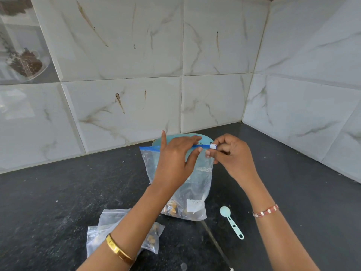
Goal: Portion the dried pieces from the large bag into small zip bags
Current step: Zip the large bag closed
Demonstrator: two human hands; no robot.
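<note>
The large clear bag (197, 184) stands upright on the black counter, with a few brown dried pieces (172, 210) at its bottom. Its blue zip strip runs along the top. My left hand (175, 163) pinches that strip between thumb and fingers near the middle. My right hand (230, 153) pinches the white slider (213, 146) at the strip's right end. Several small zip bags (150, 237) lie at the lower left, partly under my left forearm; some hold brown pieces.
A teal measuring spoon (231, 222) lies on the counter (58, 202) right of the large bag. A teal perforated bowl (203, 138) sits behind the bag against the tiled wall (125, 114). The walls meet in a corner at the back right.
</note>
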